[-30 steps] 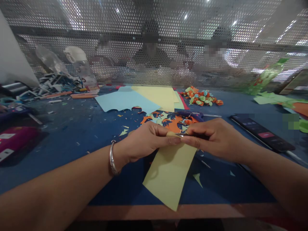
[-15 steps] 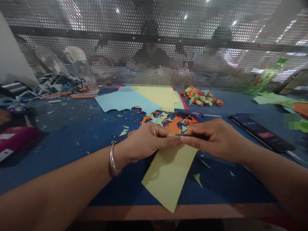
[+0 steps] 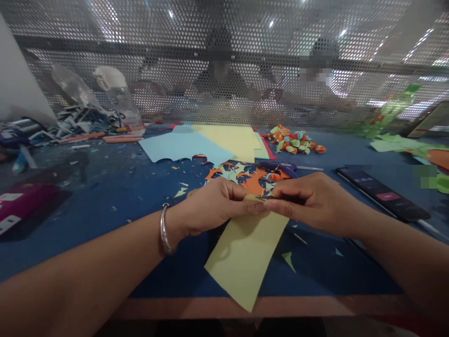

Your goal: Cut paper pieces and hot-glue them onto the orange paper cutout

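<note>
A pale yellow paper strip (image 3: 247, 262) is pinched at its top edge between the thumb and fingers of my left hand (image 3: 213, 203). Its lower end hangs past the table's front edge. My right hand (image 3: 315, 201) is closed around a small pointed metal tool (image 3: 261, 198), whose tip meets the paper beside my left thumb. Most of that tool is hidden in my fingers, so its kind is unclear. Just beyond both hands lie orange cut-out scraps (image 3: 255, 180) and pale green ones.
Behind are a blue sheet (image 3: 175, 146), a yellow sheet (image 3: 224, 135) and a pile of small colourful paper pieces (image 3: 294, 140). A phone (image 3: 382, 194) lies right, a magenta case (image 3: 28, 203) left. A bottle (image 3: 119, 96) stands before the perforated metal screen (image 3: 168, 65); people show through it.
Both hands and the paper strip have barely moved. At the far left, a blurred hand has gone from view, and a dark blue object there has shifted.
</note>
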Motion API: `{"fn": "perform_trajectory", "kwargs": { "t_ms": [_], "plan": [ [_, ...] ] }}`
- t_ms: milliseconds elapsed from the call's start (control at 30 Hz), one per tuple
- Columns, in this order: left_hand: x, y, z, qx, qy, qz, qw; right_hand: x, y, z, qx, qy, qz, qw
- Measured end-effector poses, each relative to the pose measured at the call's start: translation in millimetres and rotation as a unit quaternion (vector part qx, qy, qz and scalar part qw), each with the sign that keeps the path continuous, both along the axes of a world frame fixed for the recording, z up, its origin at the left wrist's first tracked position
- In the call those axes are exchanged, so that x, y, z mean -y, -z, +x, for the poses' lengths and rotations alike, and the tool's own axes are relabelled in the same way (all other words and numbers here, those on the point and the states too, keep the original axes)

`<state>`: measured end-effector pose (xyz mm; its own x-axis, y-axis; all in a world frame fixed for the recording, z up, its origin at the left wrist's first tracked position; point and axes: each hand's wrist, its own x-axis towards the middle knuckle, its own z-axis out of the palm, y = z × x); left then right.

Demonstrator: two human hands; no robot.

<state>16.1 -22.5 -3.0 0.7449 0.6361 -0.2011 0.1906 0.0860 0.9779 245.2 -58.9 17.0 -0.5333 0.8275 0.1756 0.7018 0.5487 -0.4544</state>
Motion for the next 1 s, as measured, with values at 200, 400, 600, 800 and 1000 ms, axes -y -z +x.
{"fn": "perform_trajectory", "kwargs": {
  "t_ms": [200, 400, 600, 800, 1000],
  "plan": [
    [-2.9, -6.2, -7.2, -0.021, 0.038, 0.046, 0.998, -0.8, 0.8, 1.0, -0.006, 0.015, -0.006, 1.000],
    [-4.1, -4.6, -7.2, -0.027, 0.042, 0.059, 0.997, -1.0, -0.5, 0.5, -0.003, -0.002, 0.004, 1.000],
    [-1.8, -6.6, -3.8, -0.008, 0.035, 0.041, 0.999, -0.8, -1.1, 0.1, -0.003, 0.002, 0.011, 1.000],
    [-2.5, -4.0, -3.8, -0.002, 0.040, 0.030, 0.999, -0.8, 0.2, 1.0, -0.001, 0.006, 0.003, 1.000],
    [-2.4, -2.9, -2.5, 0.008, 0.031, 0.010, 0.999, -0.3, 0.1, 0.2, -0.006, 0.010, -0.007, 1.000]
  ]
}}
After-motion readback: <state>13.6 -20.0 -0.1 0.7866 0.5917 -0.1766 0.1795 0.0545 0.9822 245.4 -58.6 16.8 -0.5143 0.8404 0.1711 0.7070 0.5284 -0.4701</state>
